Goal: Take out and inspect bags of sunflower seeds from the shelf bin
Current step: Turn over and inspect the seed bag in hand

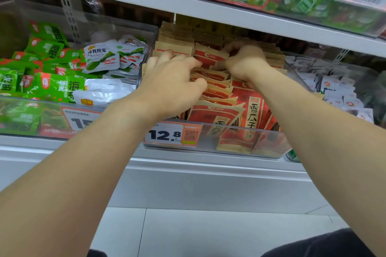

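A clear plastic shelf bin [269, 144] holds several red and tan bags of sunflower seeds [253, 110], packed upright in rows. Both hands are inside the bin. My left hand [173, 83] lies palm down on the left rows, its fingers curled in among the bag tops. My right hand [244, 62] is deeper in the bin, with fingers curled around the top of one upright seed bag [208, 56]. The fingertips of both hands are hidden among the bags.
A price tag reading 12.8 [173, 134] sits on the bin's front. Left is a bin of green and white snack packs [62, 73]; right, a bin of white packets [334, 87]. The upper shelf edge [208, 10] hangs close above the bins. The floor [208, 233] is grey tile.
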Tool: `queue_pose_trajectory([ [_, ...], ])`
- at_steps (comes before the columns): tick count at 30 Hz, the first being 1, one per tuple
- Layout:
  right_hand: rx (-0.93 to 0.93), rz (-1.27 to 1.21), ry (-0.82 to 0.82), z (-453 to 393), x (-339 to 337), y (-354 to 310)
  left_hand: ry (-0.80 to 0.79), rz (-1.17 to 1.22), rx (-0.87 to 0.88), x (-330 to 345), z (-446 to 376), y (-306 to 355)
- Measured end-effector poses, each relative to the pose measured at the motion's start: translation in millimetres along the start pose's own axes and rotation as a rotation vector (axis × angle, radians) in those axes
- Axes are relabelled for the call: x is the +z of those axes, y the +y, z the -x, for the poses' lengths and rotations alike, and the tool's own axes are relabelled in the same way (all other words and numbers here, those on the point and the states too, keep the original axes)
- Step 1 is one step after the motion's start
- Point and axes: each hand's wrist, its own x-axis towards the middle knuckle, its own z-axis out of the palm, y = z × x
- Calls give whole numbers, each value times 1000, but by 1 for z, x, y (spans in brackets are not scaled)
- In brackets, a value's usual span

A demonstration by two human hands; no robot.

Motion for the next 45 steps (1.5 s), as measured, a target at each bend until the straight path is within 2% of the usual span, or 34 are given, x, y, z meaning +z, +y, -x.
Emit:
queue_pose_trajectory([
  [4, -31, -96, 53, 8, -2, 6, 62, 38, 5, 3, 3, 0],
  [8, -220, -67, 111, 32, -12, 6, 201, 304, -20, 4, 11, 0],
  [11, -378, -86, 122, 66, -21, 6, 285, 382, -8, 3, 14, 0],
  [15, -633, -399, 239, 109, -29, 5, 304, 453, 78, -2, 20, 8],
  [17, -658, -615, 328, 123, -32, 0, 326, 527, 139, -7, 26, 18],
  [19, -622, -814, 376, 132, -39, -8, 372, 604, 177, -14, 32, 30],
  [22, -571, -994, 353, 137, -52, -17, 436, 721, 175, -22, 48, 47],
  [26, -523, -1004, 278, 143, -57, -18, 451, 826, 122, -22, 62, 55],
  [31, -486, -1111, 338, 154, -59, -20, 496, 846, 158, -23, 67, 66],
  [35, -316, -1201, 259, 159, -50, -13, 357, 908, 71, -13, 77, 73],
  [38, -84, -1184, 146, 162, -35, 3, 230, 926, -58, 2, 80, 68],
  [40, 25, -1192, 74, 164, -28, 12, 211, 929, -122, 10, 81, 66],
  [45, 72, -1105, -29, 164, -24, 22, 179, 900, -209, 16, 82, 59],
])
